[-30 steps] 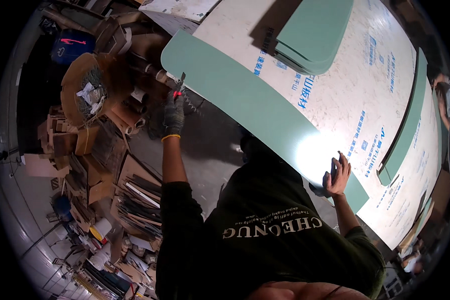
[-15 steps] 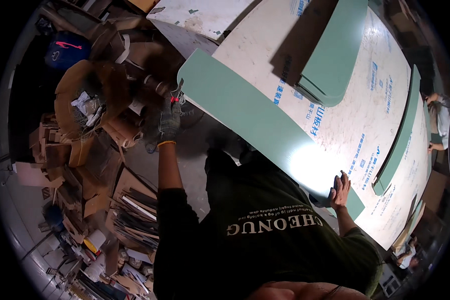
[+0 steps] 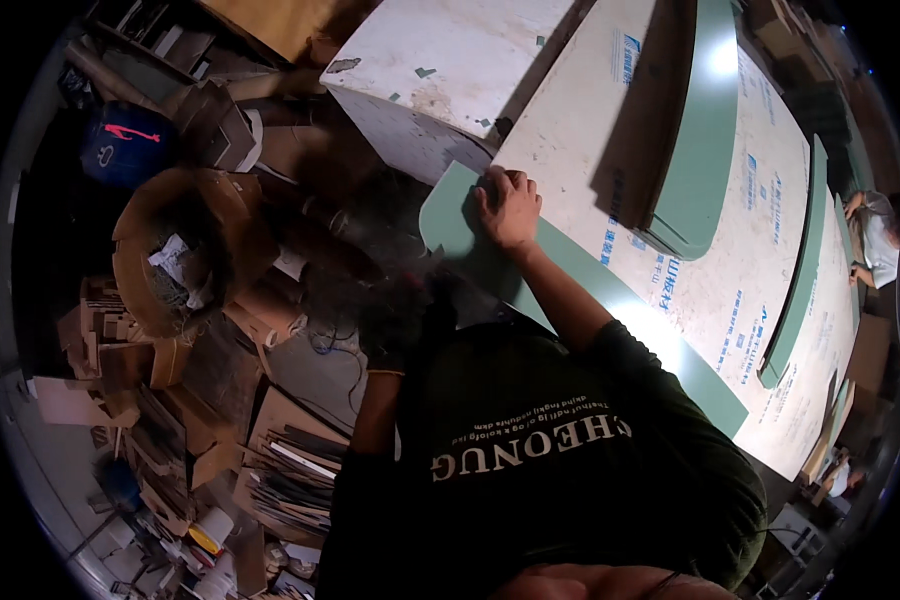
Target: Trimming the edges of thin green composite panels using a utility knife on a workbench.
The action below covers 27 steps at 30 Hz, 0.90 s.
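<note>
A long green panel (image 3: 660, 340) lies along the near edge of a large pale sheet (image 3: 740, 230) with blue print. My right hand (image 3: 510, 205) presses down on the panel's rounded left end (image 3: 450, 215), fingers bent, holding nothing. My left hand (image 3: 398, 330), in a dark glove, hangs low beside my body and is blurred and in shadow. Only its bare forearm (image 3: 375, 410) shows clearly, and I cannot tell whether it holds anything.
Cardboard scraps and a round cardboard bin (image 3: 170, 250) crowd the floor at left, with a blue cap (image 3: 130, 145) above. Curved green panels (image 3: 700, 130) lie on the sheet. A white block (image 3: 450, 70) stands beyond. Another person (image 3: 875, 240) works at far right.
My right hand left the panel's near edge and came to its left end. My gloved left hand, which held a red-handled tool at that end, has dropped down into shadow.
</note>
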Each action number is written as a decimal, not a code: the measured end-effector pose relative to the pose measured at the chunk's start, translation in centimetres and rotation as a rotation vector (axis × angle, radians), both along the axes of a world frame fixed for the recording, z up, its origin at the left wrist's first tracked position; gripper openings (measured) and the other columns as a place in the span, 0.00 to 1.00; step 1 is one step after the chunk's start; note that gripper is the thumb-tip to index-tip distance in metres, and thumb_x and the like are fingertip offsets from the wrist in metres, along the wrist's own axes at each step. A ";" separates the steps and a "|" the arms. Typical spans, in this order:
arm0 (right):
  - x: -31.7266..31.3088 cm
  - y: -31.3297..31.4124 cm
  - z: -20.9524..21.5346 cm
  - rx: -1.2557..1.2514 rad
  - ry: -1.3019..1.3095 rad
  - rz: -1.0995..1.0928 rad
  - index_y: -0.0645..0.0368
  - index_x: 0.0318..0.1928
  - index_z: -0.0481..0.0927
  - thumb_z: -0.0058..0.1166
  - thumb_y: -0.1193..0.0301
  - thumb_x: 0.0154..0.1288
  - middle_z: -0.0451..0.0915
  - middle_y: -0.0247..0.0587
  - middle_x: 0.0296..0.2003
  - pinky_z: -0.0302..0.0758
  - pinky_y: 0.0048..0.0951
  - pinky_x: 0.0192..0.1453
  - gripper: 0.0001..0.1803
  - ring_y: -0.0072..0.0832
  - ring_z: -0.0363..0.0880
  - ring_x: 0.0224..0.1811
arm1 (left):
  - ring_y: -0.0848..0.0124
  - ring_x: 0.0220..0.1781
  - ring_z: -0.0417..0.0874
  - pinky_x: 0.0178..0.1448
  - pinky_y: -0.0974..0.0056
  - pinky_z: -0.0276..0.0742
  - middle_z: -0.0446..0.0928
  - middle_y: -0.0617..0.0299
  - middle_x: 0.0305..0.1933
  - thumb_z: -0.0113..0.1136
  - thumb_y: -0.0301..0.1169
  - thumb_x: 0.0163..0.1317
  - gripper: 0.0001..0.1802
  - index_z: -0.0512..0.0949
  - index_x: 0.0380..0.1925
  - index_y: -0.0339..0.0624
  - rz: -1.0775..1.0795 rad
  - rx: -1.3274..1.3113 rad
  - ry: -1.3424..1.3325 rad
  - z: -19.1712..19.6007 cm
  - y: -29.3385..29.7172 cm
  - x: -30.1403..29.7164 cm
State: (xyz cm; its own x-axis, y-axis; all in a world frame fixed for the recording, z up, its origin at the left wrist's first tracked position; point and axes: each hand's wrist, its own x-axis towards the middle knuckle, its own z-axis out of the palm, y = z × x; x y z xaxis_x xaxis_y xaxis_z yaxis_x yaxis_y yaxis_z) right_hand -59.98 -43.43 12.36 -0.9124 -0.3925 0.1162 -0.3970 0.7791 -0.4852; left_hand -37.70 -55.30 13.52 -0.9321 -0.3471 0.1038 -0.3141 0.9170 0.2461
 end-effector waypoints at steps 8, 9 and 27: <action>0.0 -0.6 0.0 -0.068 0.070 -0.015 0.47 0.47 0.78 0.53 0.59 0.59 0.73 0.40 0.40 0.67 0.38 0.48 0.15 0.39 0.71 0.45 | 0.58 0.40 0.80 0.42 0.57 0.76 0.79 0.56 0.39 0.48 0.44 0.63 0.17 0.77 0.42 0.47 0.053 0.098 -0.200 2.7 -3.3 -1.8; 0.1 -0.5 0.0 -0.069 0.076 0.001 0.47 0.47 0.78 0.53 0.59 0.59 0.74 0.40 0.39 0.67 0.38 0.46 0.16 0.38 0.71 0.44 | 0.58 0.40 0.80 0.42 0.57 0.76 0.79 0.56 0.39 0.48 0.44 0.63 0.17 0.77 0.42 0.47 0.042 0.098 -0.202 2.6 -3.6 -1.8; -0.1 -0.3 0.2 -0.057 -0.019 -0.007 0.46 0.46 0.78 0.52 0.57 0.60 0.73 0.37 0.40 0.67 0.37 0.48 0.15 0.36 0.70 0.45 | 0.53 0.42 0.80 0.45 0.53 0.76 0.77 0.48 0.47 0.50 0.47 0.61 0.22 0.75 0.49 0.45 -0.461 -0.180 -0.112 0.5 -12.8 -6.3</action>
